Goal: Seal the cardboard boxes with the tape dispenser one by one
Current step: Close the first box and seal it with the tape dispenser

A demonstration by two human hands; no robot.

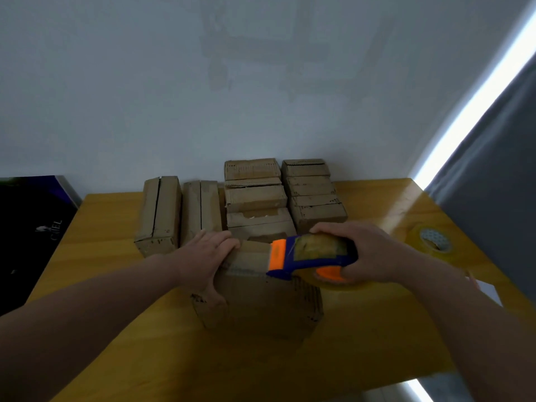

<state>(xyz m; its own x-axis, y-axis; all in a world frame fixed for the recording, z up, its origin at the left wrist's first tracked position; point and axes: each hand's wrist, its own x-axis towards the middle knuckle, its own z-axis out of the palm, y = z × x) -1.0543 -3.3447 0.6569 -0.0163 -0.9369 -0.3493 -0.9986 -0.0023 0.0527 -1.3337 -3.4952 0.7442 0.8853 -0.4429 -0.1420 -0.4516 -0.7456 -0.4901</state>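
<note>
A brown cardboard box (261,303) stands at the middle of the yellow wooden table (110,274), nearest to me. My left hand (206,256) grips its upper left edge, fingers over the top and thumb down the front face. My right hand (365,253) grips a blue and orange tape dispenser (307,256) loaded with a clear tape roll. The dispenser's orange front end rests over the box's top right part. Behind this box are several more cardboard boxes (255,195), stacked and set side by side.
A spare roll of clear tape (432,242) lies on the table at the right. Two tall boxes (159,213) stand at the back left. A dark board (32,227) leans left of the table, a grey curtain (493,175) hangs at the right, and a white wall is behind.
</note>
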